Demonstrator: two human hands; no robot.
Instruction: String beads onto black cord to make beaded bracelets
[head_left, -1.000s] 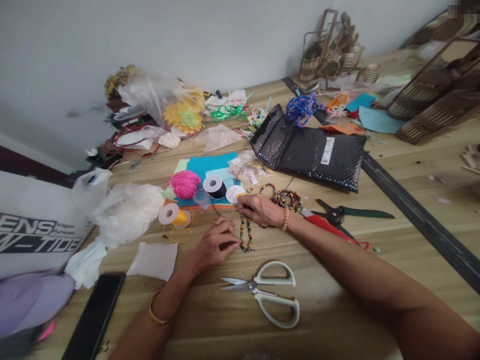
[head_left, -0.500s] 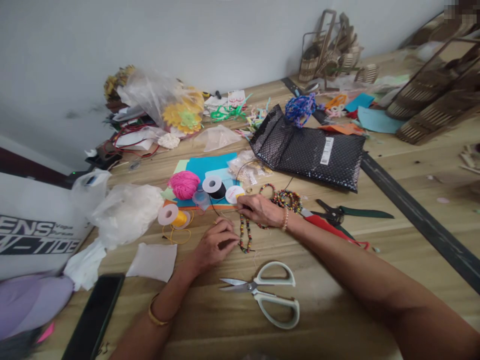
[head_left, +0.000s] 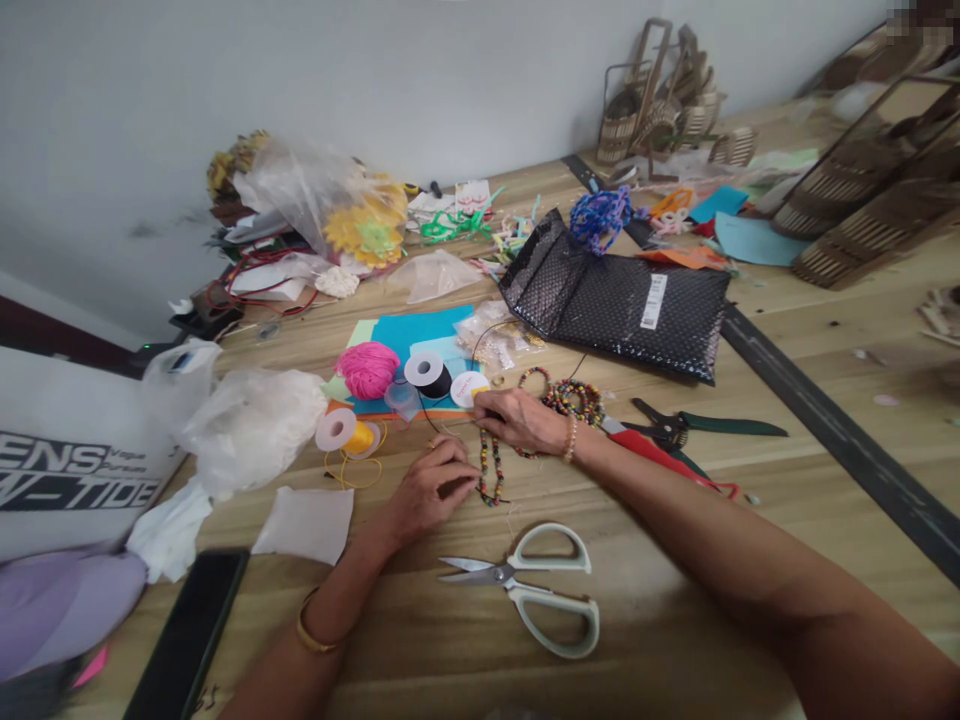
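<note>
A looped strand of small multicoloured beads (head_left: 492, 478) lies on the wooden table between my hands. My right hand (head_left: 521, 418) is closed at its upper end, fingers pinched together and hiding that part. From the left, my left hand (head_left: 435, 485) meets the strand's side with thumb and fingertips drawn together. More beaded strands (head_left: 576, 400) lie coiled just beyond my right hand. White-handled scissors (head_left: 510, 578) rest below the strand, blades parted and pointing left. A white-topped spool (head_left: 470, 388) touches or nearly touches my right fingertips, beside a spool of black cord (head_left: 430, 374).
A yellow cord spool (head_left: 346, 433) and pink yarn ball (head_left: 368, 369) stand to the left. Behind lies a black bubble mailer (head_left: 637, 310). Green-handled pruners (head_left: 679, 425) are at the right, a phone (head_left: 187, 635) at front left. Woven baskets (head_left: 862, 190) stand at back right.
</note>
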